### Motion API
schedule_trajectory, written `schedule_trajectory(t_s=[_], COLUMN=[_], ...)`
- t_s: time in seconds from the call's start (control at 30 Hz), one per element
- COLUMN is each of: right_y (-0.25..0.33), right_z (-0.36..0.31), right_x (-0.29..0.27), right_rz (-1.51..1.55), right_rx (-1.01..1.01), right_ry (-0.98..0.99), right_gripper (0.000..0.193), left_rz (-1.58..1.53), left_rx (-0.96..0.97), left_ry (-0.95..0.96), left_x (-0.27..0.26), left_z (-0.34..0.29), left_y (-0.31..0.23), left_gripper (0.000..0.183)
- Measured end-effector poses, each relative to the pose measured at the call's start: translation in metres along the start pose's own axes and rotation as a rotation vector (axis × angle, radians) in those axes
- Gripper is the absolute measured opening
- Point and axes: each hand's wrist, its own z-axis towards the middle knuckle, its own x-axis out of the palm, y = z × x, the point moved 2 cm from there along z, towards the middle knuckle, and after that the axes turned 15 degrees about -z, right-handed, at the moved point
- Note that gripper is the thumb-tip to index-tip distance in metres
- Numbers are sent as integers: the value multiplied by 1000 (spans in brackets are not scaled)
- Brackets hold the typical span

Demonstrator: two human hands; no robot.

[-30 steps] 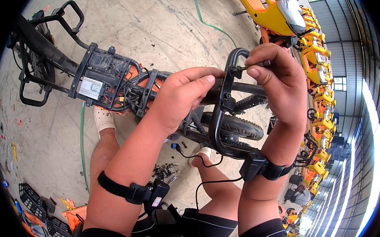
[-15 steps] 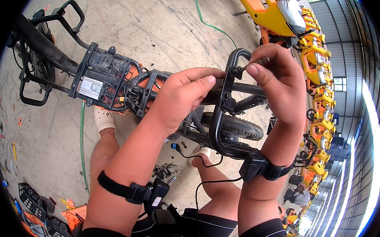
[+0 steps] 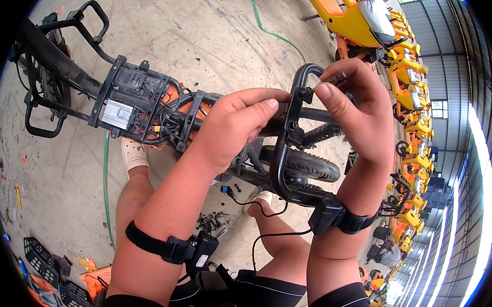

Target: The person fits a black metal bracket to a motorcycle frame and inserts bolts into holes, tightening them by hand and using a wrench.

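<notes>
In front of me a stripped scooter frame (image 3: 193, 109) lies across the view, ending in a bent black tube bar (image 3: 279, 168) with a flat bracket (image 3: 292, 117). My right hand (image 3: 363, 105) pinches a small dark metal bit (image 3: 336, 79) between thumb and forefinger, close beside a black bolt (image 3: 305, 95) at the bracket's upper end. Whether the bit's tip sits in the bolt is hard to see. My left hand (image 3: 228, 124) is on the bracket's other side, thumb against the bent fingers, forefinger reaching to the bracket. Whatever its fingertips hold is hidden.
A black tyre (image 3: 302, 164) and a coil spring (image 3: 320, 134) lie below the bar. Small dark parts (image 3: 212, 222) are scattered on the floor by my feet. Black crates (image 3: 43, 261) stand at lower left. Yellow scooters (image 3: 410, 95) line the right side. A cable (image 3: 265, 211) hangs near my legs.
My right hand has shifted slightly left toward the bracket, and its fingers have turned the bit a little. My left hand stays where it was.
</notes>
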Motion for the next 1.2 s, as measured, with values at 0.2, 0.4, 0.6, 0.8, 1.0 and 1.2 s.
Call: schedule_trajectory(t_s=[0.2, 0.4, 0.6, 0.8, 1.0, 1.2], right_y=[-2, -5, -3, -2, 6, 0], right_z=[0, -1, -2, 0, -1, -1], right_x=[0, -5, -2, 1, 0, 1], right_rz=[-4, -54, -35, -112, -112, -90], right_rx=[24, -127, -112, -91, -16, -103], right_ry=[-9, -12, -23, -48, -68, -80], right_gripper=[19, 12, 9, 16, 18, 12], left_rz=[-16, -23, -39, -9, -14, -26], left_rx=[1, 6, 8, 8, 10, 6], left_ry=[9, 22, 0, 2, 4, -9], left_x=[-1, -1, 3, 0, 1, 1], left_z=[1, 1, 1, 1, 2, 1], left_y=[0, 0, -1, 0, 1, 0], left_gripper=[35, 34, 35, 34, 34, 34])
